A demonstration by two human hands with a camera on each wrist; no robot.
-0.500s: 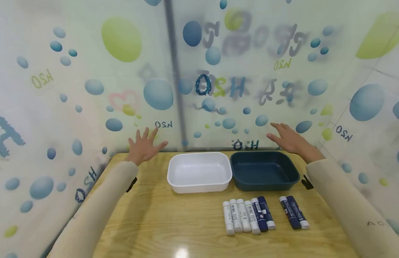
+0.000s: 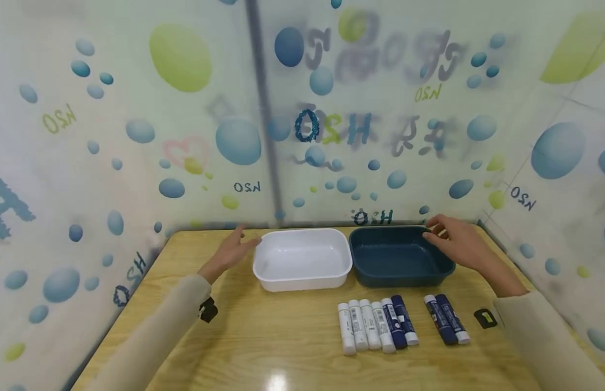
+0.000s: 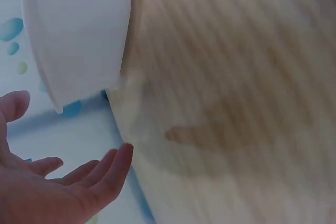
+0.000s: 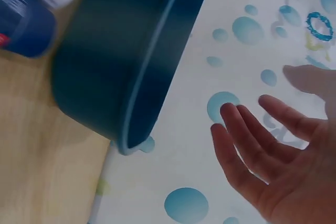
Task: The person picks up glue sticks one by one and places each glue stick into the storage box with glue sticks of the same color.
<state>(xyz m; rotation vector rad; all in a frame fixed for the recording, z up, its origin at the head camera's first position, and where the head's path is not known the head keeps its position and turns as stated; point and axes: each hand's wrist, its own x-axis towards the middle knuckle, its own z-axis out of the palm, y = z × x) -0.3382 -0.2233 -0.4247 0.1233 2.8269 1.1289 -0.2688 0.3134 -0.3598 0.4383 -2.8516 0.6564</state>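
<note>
Along the back edge of the worktop [image 2: 263, 326], the white tray [image 2: 302, 284] and, nearer the back right corner, the dark teal tray [image 2: 405, 280] sit side by side; the hands, spread and raised half a second ago, have come down, the left hand [image 2: 231, 252] by the white one's left end and the right hand [image 2: 459, 242] by the teal one's right end. Both hands' fingers are parted, softly bent around nothing, so neither tray seems gripped yet, though light rim contact is hard to rule out. The row of six tubes [image 2: 383, 326] and separate pair of tubes [image 2: 440, 320] lie unhandled toward the right edge.
</note>
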